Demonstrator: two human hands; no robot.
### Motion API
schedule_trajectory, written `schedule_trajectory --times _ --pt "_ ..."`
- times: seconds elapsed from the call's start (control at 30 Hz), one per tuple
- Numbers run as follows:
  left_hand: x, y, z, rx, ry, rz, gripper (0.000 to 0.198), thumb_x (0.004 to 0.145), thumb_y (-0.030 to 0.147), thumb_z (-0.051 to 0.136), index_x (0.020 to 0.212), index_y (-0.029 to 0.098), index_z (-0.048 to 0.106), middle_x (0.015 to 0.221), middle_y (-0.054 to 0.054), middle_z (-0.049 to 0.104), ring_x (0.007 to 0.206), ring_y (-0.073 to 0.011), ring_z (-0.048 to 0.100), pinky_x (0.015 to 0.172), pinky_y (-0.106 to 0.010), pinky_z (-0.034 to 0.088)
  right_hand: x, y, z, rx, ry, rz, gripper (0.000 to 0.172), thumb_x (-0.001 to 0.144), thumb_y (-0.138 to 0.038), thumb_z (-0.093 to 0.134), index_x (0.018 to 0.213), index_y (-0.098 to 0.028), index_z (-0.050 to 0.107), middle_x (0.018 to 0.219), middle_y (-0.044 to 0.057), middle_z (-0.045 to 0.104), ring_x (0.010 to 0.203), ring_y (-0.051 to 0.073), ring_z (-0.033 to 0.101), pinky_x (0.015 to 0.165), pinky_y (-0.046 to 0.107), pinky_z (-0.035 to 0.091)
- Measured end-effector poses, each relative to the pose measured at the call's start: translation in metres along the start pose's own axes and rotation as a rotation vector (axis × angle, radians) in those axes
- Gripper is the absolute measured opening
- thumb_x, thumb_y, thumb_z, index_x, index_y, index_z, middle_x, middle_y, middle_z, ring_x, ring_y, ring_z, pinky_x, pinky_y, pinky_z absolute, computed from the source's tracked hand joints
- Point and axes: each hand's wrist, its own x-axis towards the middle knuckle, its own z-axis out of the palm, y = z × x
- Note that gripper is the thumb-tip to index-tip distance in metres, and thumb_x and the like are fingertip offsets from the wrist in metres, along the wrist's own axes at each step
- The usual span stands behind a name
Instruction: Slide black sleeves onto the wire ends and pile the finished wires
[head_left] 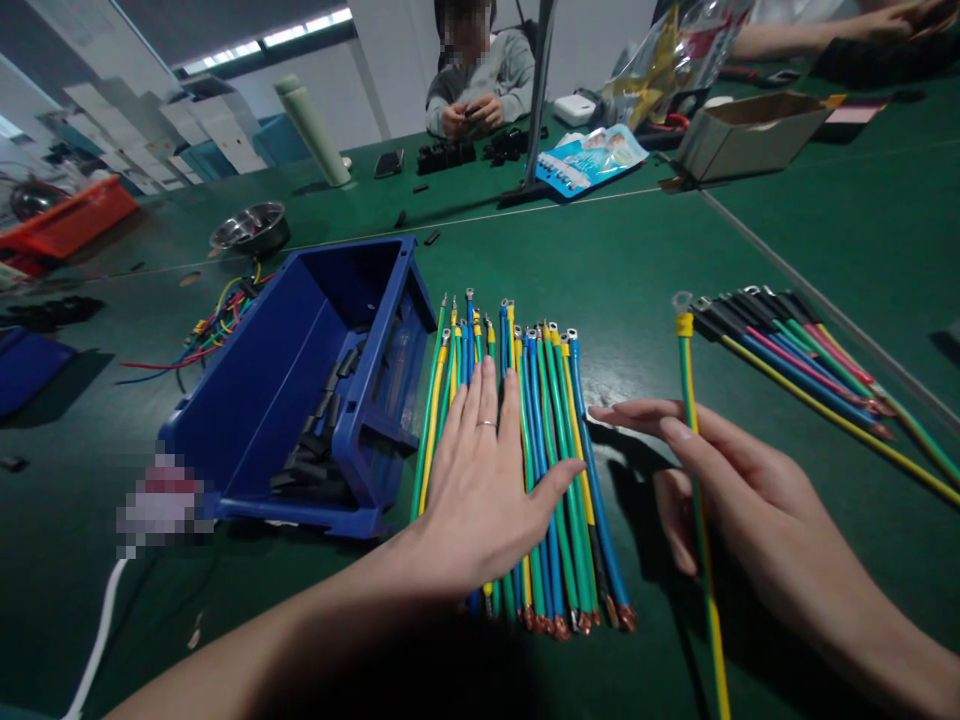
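My left hand [480, 470] lies flat, fingers stretched out, on a row of cut cables [551, 430] in green, blue and yellow. The cables have metal ring lugs at their far ends and bare copper strands at their near ends. To the right, my right hand [739, 480] pinches a yellow-green cable [687, 375] between thumb and fingers; its index finger reaches toward the row. That cable stands roughly upright in view, with a lug and a yellow sleeve at its top. Its lower end runs out of the frame.
A blue bin [247, 350] with black sleeve pieces [322, 430] stands at the left. More cables [810, 350] with black ends fan out at the right. Beyond are a metal bowl [251, 228], a green bottle [311, 130], a cardboard box [754, 140] and a person [480, 85] handling small black parts.
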Motion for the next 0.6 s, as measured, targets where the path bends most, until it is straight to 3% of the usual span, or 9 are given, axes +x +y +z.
schedule_trajectory --times 0.23,0.4,0.6 --pt "-0.001 -0.001 0.001 0.01 -0.005 0.001 0.089 0.093 0.065 0.039 0.152 0.001 0.02 0.161 -0.025 0.009 0.149 -0.031 0.0 0.121 -0.053 0.015 0.004 0.0 -0.001 -0.002 -0.055 0.055 0.056 0.09 -0.064 0.047 0.128 -0.023 0.054 0.037 -0.007 0.047 0.029 0.013 0.046 0.031 0.019 0.03" --pt "0.0 -0.001 -0.003 -0.007 -0.001 0.05 0.089 0.093 0.065 0.04 0.155 0.007 0.012 0.163 -0.018 0.001 0.149 -0.0278 -0.005 0.121 -0.052 0.013 0.005 0.001 -0.002 -0.033 -0.088 0.065 0.056 0.091 -0.063 0.044 0.133 -0.026 0.05 0.039 -0.007 0.048 0.03 0.014 0.047 0.031 0.02 0.029" --pt "-0.012 -0.001 -0.009 -0.002 -0.026 0.017 0.082 0.096 0.061 0.036 0.155 0.009 0.014 0.163 -0.018 -0.002 0.148 -0.0307 -0.01 0.12 -0.056 0.013 0.006 -0.001 -0.003 -0.107 -0.104 0.08 0.06 0.09 -0.065 0.042 0.136 -0.027 0.047 0.041 -0.005 0.051 0.034 0.015 0.049 0.034 0.02 0.033"
